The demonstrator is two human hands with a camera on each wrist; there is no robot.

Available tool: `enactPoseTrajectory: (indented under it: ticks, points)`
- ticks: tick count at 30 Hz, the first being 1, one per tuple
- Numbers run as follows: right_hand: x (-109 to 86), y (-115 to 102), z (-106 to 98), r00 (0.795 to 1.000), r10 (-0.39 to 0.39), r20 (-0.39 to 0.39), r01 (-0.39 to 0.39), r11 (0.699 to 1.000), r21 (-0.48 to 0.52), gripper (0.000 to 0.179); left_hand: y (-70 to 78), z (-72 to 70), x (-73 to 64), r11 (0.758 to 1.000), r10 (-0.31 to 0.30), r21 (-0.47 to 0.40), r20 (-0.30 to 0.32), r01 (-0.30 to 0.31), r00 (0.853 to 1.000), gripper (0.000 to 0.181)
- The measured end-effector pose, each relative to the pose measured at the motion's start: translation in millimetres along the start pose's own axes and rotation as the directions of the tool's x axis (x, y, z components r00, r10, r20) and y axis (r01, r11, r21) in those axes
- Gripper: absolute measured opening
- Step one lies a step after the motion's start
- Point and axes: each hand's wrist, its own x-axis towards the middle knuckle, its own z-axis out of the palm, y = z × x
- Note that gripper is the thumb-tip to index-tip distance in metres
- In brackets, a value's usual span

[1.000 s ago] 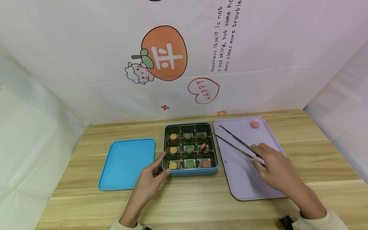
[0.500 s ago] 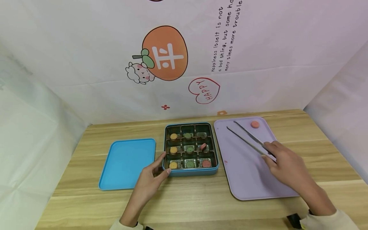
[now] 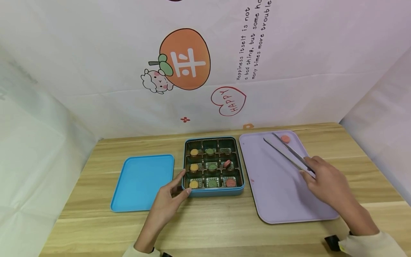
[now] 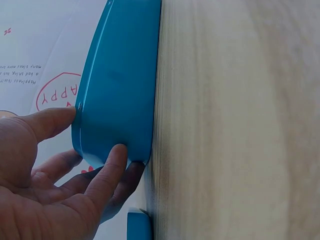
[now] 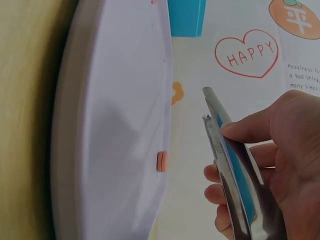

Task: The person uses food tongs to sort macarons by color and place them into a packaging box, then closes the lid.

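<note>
My left hand (image 3: 168, 200) rests on the front left corner of a blue box (image 3: 216, 192), its fingers and thumb touching the side walls. Inside the box, yellow macarons (image 3: 194, 167) fill the left column and green macarons (image 3: 212, 166) the middle one. The right column has a flat pink macaron (image 3: 231, 183) in front and a tilted pink macaron (image 3: 227, 164) behind it. My right hand (image 3: 325, 182) grips metal tongs (image 3: 290, 155) above the purple tray (image 3: 273, 200). Their parted tips are near a pink macaron (image 3: 285, 139) at the tray's far right.
A blue lid (image 3: 142, 184) lies on the wooden table (image 3: 205, 225), left of the box. The tray stands close to the box's right side. A printed white sheet (image 3: 112, 71) hangs behind the table's back edge.
My right hand has moved right with the tongs, from beside the box to near the pink macaron at the tray's far end. My left hand has stayed at the box corner.
</note>
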Motion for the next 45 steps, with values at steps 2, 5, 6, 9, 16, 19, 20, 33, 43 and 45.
enactPoseTrajectory:
  ticks: [2, 5, 6, 9, 16, 19, 20, 33, 43, 45]
  points:
    - [0.6, 2.6, 0.4, 1.000, -0.002, -0.007, 0.002, 1.000, 0.000, 0.040, 0.1, 0.1, -0.4, 1.000, 0.003, 0.004, -0.002, -0.003, 1.000, 0.066]
    - [1.8, 7.0, 1.0, 1.000, -0.003, -0.018, 0.003, 1.000, 0.002, 0.039, 0.3, 0.3, -1.3, 1.000, 0.011, 0.011, -0.005, -0.011, 1.000, 0.065]
    - [2.3, 8.6, 1.2, 1.000, -0.005, -0.024, 0.005, 1.000, 0.002, 0.038, 0.6, 0.3, -1.7, 1.000, 0.015, 0.011, -0.005, -0.015, 1.000, 0.065]
    - [3.4, 12.7, 1.9, 1.000, 0.003, -0.030, -0.003, 1.000, 0.010, 0.040, 1.4, 0.1, -2.4, 1.000, 0.019, 0.013, -0.003, -0.019, 1.000, 0.064]
    - [6.2, 19.2, 3.2, 0.998, 0.061, -0.003, -0.061, 0.998, 0.019, 0.042, 2.2, -0.6, -2.7, 1.000, 0.008, 0.003, 0.001, -0.008, 1.000, 0.064]
    - [8.2, 20.5, 3.2, 0.995, 0.100, 0.027, -0.100, 0.995, 0.018, 0.042, 1.7, -0.3, -1.9, 1.000, 0.004, -0.003, 0.001, -0.004, 1.000, 0.065]
    - [8.8, 20.7, 3.1, 0.993, 0.113, 0.039, -0.113, 0.993, 0.017, 0.042, 1.6, -0.4, -1.8, 1.000, 0.011, 0.001, 0.003, -0.011, 1.000, 0.065]
    - [14.9, 22.3, 3.1, 0.971, 0.198, 0.133, -0.199, 0.980, -0.006, 0.043, 1.4, -0.4, -0.5, 1.000, 0.000, 0.012, 0.001, 0.000, 1.000, 0.066]
    - [21.1, 24.8, 5.6, 0.956, 0.224, 0.191, -0.223, 0.974, -0.027, 0.039, 2.4, -0.6, -2.1, 1.000, 0.011, 0.014, 0.001, -0.011, 1.000, 0.065]
    - [22.3, 25.7, 6.7, 0.956, 0.223, 0.189, -0.223, 0.975, -0.024, 0.033, 2.3, -0.4, -1.6, 1.000, 0.009, 0.015, -0.002, -0.009, 1.000, 0.065]
